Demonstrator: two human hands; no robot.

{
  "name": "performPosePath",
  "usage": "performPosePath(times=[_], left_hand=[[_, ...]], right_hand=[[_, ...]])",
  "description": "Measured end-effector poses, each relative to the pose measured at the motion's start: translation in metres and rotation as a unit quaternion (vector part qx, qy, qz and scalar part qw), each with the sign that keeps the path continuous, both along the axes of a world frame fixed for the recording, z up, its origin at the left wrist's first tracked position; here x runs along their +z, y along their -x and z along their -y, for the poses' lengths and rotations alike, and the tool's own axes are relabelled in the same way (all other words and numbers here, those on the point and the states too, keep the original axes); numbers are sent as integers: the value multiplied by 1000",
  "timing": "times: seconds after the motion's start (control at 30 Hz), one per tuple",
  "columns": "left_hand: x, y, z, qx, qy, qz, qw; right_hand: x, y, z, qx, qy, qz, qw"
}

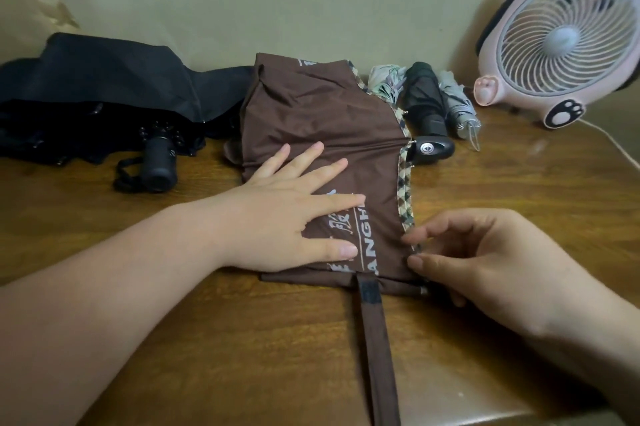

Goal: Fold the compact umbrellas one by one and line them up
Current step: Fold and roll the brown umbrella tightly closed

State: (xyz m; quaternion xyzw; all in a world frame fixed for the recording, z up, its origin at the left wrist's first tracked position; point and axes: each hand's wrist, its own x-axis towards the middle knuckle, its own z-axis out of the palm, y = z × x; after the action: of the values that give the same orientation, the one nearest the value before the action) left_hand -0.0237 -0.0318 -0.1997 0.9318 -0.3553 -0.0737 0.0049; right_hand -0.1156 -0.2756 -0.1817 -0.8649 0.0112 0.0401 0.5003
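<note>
A brown compact umbrella [322,120] with white lettering and a checked hem lies flattened in the middle of the wooden table [207,339]. Its black handle [433,148] sticks out to the right. Its closing strap [374,349] trails toward me. My left hand [294,214] presses flat on the brown fabric with spread fingers. My right hand [478,252] pinches the fabric's checked edge at the near right corner. A loose black umbrella [97,96] lies at the back left, its handle [157,162] pointing toward me.
Three folded umbrellas stand side by side at the back right: a pale patterned one [384,82], a black one [424,96] and a grey one [459,106]. A pink desk fan [561,37] stands in the right corner, its cord [613,145] running off right. A wall is behind.
</note>
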Motion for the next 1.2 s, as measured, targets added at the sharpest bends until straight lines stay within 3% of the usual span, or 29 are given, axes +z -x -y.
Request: performPosePath(times=[0.1,0.17,0.23,0.33,0.4,0.5,0.7,0.83,1.0,1.2], left_hand=[[-1,2,0,-5,-4,-8,1000],[-1,3,-1,-5,-9,-15,1000],[-1,3,-1,-5,-12,-15,1000],[-1,3,0,-13,-6,5,1000],[-1,4,1,-29,21,23,999],[2,6,2,-45,45,45,997],[15,4,-17,19,12,-26,999],[30,4,-55,58,-12,-109,992],[42,7,-64,85,-10,-154,984],[40,11,-47,109,41,-77,990]], right_hand=[[0,7,-3,-4,65,26,998],[4,6,-1,-10,176,69,982],[12,0,-5,-28,309,173,935],[25,-18,-30,1,353,320,879],[22,-39,-49,80,372,350,856],[1,-70,-62,181,401,321,838],[-19,-95,-32,192,451,345,800],[-20,-104,-28,235,474,321,785],[-15,-98,-26,267,509,277,770],[-12,-84,-25,309,507,209,777]])
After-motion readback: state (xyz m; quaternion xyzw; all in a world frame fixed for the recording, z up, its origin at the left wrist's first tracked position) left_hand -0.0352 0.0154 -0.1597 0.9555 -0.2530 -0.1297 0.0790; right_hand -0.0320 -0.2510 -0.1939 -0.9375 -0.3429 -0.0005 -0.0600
